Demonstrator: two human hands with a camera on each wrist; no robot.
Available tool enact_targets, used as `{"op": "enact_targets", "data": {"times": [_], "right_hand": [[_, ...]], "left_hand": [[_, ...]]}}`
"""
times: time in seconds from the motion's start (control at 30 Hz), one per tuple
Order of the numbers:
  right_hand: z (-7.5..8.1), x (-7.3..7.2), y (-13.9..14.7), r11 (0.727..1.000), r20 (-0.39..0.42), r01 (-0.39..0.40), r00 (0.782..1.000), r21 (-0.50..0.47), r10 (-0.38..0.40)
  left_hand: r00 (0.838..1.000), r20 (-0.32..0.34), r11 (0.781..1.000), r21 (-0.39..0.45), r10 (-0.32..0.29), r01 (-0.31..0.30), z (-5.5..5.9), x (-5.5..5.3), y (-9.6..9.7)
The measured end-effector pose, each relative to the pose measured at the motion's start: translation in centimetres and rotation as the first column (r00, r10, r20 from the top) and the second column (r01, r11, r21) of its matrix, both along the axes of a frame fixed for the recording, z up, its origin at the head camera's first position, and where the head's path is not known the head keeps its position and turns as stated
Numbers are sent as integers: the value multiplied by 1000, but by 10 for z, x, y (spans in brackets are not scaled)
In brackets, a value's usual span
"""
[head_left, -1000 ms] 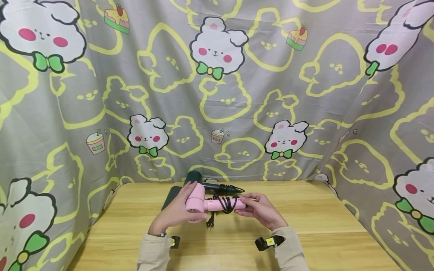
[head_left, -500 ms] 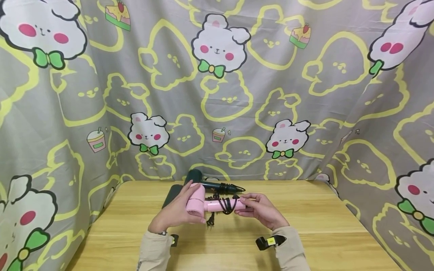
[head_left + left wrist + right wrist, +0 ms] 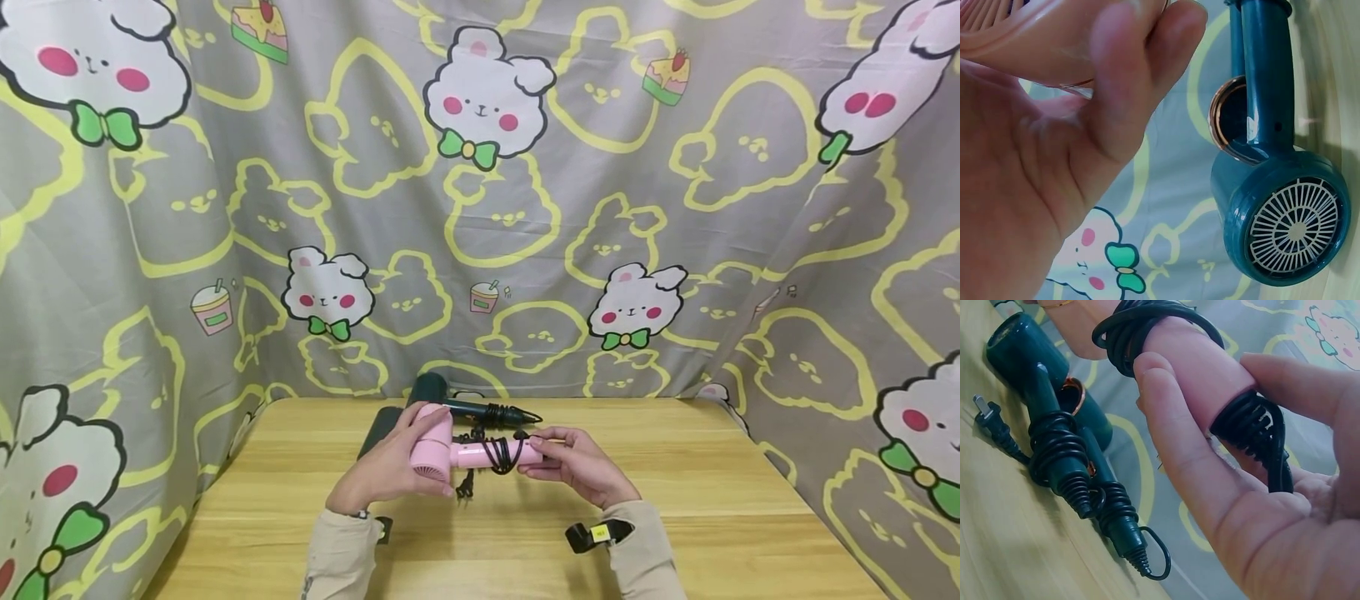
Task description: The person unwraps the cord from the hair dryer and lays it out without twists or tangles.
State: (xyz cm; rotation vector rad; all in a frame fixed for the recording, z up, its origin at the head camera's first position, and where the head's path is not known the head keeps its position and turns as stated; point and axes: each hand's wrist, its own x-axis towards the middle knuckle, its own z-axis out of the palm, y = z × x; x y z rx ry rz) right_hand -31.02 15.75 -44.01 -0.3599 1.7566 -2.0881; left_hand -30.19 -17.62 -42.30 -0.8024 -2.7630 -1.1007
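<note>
A pink hair dryer (image 3: 472,452) is held level by both hands over the table, with black cord wound round its handle. My left hand (image 3: 393,462) grips the dryer's round head, thumb below and fingers over the top. The left wrist view shows the left palm (image 3: 1054,175) against the pink head (image 3: 1041,50). At the other side, my right hand (image 3: 573,467) pinches the handle's end between thumb and fingers. In the right wrist view, the cord's ribbed sleeve (image 3: 1244,425) runs out of the handle between the right fingers (image 3: 1179,425).
Behind the pink dryer, two dark green hair dryers lie side by side on the wooden table (image 3: 675,467). The farther dryer (image 3: 429,388) points its corded handle right; the nearer one (image 3: 381,427) is partly hidden. Its plug (image 3: 988,412) rests nearby. A patterned curtain (image 3: 510,250) surrounds the table.
Both hands keep their hold on the pink hair dryer, whose head has tilted slightly in the left hand. The green dryers have stayed in place; the head view has shifted a little.
</note>
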Motion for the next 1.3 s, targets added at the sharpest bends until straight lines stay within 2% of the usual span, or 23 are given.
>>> {"op": "enact_targets", "data": {"times": [0.13, 0.23, 0.37, 0.47, 0.63, 0.8, 0.9, 0.97, 1.03, 1.17, 1.23, 1.3], "right_hand": [[-2, -1, 2, 999, -1, -25, 1000, -21, 25], [-4, -2, 5, 993, -10, -93, 996, -70, 93], [-7, -4, 12, 972, -30, -192, 981, -137, 190], [-9, -5, 15, 965, -30, -216, 976, -150, 214], [-13, -7, 19, 977, -2, -176, 984, -123, 177], [-23, -12, 23, 998, 33, -29, 999, -58, 31], [-28, -14, 24, 999, 32, 5, 999, -33, -4], [-30, -15, 25, 999, 25, -27, 999, -45, 28], [-32, -17, 26, 994, -2, -92, 996, -63, 92], [-34, -18, 29, 972, -65, -206, 978, -110, 200], [-34, -19, 31, 967, -94, -226, 972, -120, 216], [-34, -18, 34, 970, -112, -213, 973, -121, 200]], "left_hand": [[1000, 6, 1000, 2, 10, -10, -1, 1, -2], [1000, 7, 1000, 15, 22, -22, -1, 1, -3], [1000, 4, 999, 49, 22, -22, -1, 3, -4], [1000, 10, 997, 71, 15, -15, 1, 4, -4], [999, 28, 996, 86, 16, -18, 1, 7, -6], [1000, 18, 995, 99, -13, 11, 3, 8, -5], [999, 15, 994, 108, -38, 36, 4, 7, -3], [998, 21, 993, 109, -53, 50, 4, 5, -1], [998, 28, 992, 109, -63, 60, 4, 4, 1], [998, 23, 994, 90, -63, 61, 4, 3, 4], [998, 23, 995, 82, -67, 64, 4, 3, 5], [997, 27, 994, 77, -74, 71, 5, 3, 6]]}}
